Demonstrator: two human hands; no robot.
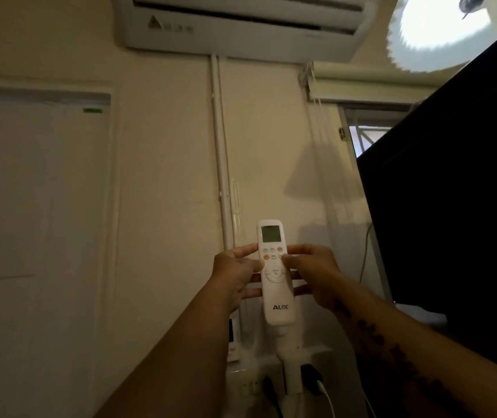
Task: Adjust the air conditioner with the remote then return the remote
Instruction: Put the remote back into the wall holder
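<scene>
A white remote [278, 300] with a small screen and an AUX label is held upright in front of me, screen end pointing up. My left hand [236, 274] grips its left side, thumb near the upper buttons. My right hand [312, 271] holds the right side, with the thumb resting on a button below the screen. High on the wall hangs the white air conditioner [238, 28], its front flap partly open.
A white pipe cover [221, 164] runs down the wall from the unit. A large dark screen [452, 191] fills the right side. Below the remote are a white power strip with plugs [271, 384] and a white cable. A pale door [39, 206] is on the left.
</scene>
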